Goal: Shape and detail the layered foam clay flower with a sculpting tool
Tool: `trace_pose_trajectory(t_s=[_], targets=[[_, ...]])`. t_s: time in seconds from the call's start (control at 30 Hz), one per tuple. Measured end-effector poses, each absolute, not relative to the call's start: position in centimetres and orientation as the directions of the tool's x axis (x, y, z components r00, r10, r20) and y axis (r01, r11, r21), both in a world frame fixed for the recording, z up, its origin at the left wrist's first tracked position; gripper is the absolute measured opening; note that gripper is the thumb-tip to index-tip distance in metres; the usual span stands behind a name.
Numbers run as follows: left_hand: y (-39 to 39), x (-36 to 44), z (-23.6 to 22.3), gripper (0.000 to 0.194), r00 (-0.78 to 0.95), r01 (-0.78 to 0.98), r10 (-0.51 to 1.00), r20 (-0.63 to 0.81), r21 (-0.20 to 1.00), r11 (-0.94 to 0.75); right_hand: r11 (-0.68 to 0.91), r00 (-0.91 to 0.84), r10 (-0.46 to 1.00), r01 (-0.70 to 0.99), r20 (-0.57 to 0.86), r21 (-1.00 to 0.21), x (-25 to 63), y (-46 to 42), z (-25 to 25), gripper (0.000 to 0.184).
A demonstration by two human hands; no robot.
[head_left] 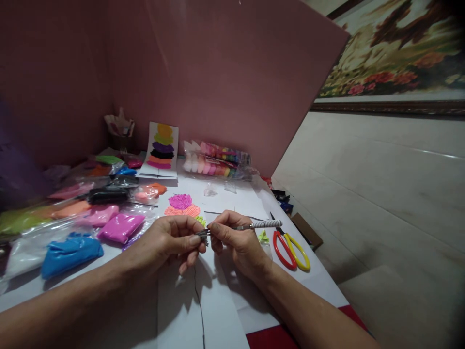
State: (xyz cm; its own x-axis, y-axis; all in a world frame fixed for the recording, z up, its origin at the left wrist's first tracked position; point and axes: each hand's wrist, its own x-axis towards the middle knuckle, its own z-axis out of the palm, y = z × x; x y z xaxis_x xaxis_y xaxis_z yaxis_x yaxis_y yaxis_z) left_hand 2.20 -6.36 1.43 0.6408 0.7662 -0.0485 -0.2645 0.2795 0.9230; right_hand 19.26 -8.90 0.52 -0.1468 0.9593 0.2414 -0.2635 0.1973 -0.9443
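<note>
My right hand (232, 237) is closed around a slim metal tool with a striped handle (267, 224), which points out to the right. The tool's tip looks pronged, like a fork's. Between the fingertips of my left hand (174, 240) is a small dark piece (202, 233), pressed against that tip; its exact shape is partly hidden. Both hands meet above white paper (181, 300). Just beyond them lie ridged clay shapes in magenta (179, 201), coral (181, 210) and yellow-green (200, 220). A thin dark line (198, 295) runs down the paper below my hands.
Scissors with red and yellow handles (296, 252) lie to the right. Bagged clay, including blue (72, 254) and pink (121, 228), crowds the left. At the back stand a card with stacked colours (162, 150) and a multicoloured clay pack (216, 162). A tiled wall (392, 194) borders the right.
</note>
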Motion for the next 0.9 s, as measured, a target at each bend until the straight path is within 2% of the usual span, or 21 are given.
trace_pose_trajectory(t_s=[0.27,0.47,0.9], targets=[[-6.28,1.99,1.34,0.014,0.669,-0.226,0.736,-0.101,0.916,0.331,0.224,-0.107,0.960,-0.261,0.259,-0.939,19.22,-8.77,0.44,0.015],[-6.35,2.04,1.51,0.008,0.635,-0.220,0.757,-0.150,0.905,0.364,0.227,-0.124,0.958,-0.228,0.260,-0.947,19.26,-8.80,0.64,0.014],[-6.39,1.81,1.66,0.007,0.633,-0.247,0.760,-0.150,0.891,0.382,0.215,-0.121,0.963,-0.193,0.240,-0.957,19.35,-8.86,1.14,0.017]])
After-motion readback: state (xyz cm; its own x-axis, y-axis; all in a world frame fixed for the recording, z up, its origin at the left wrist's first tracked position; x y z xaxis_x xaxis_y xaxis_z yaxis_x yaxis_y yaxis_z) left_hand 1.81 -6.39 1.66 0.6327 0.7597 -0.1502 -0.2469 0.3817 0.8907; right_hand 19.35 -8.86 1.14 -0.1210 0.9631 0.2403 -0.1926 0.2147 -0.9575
